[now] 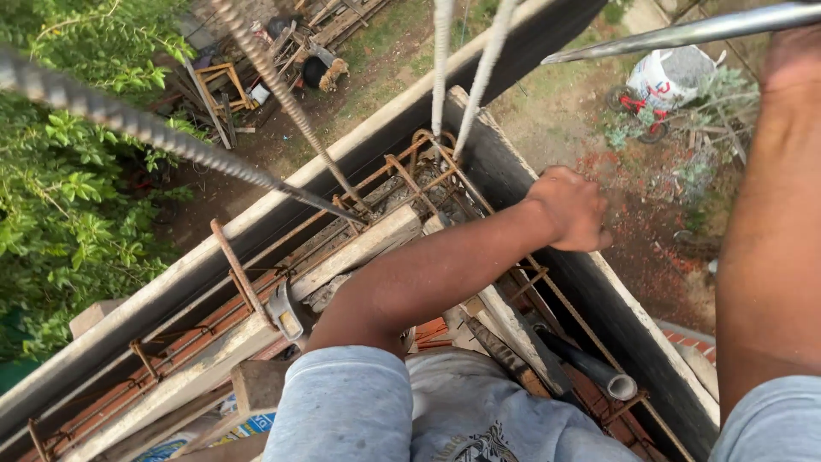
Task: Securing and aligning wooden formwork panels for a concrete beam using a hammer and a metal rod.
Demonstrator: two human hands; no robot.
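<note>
- Far left, a thick ribbed steel bar (128,120) slants across the leafy tree (68,188), untouched.
- Below it, the wooden form boards (256,329) hold rusty steel ties (235,274), with a grey pipe (599,372) lying further right.
- At centre, the left hand (571,210) is curled into a fist over the form's dark edge board (513,184), beside the rusty cage; what it grips is hidden. This looks like steadying or setting steel (a judgement only).
- Two upright bars (462,77) rise from that corner.
- The right hand (791,56) reaches a smooth rod (684,32) at the top edge; its fingers are cut off, so I cannot tell its grip. Any move here calls for firm footing, given the drop.
</note>
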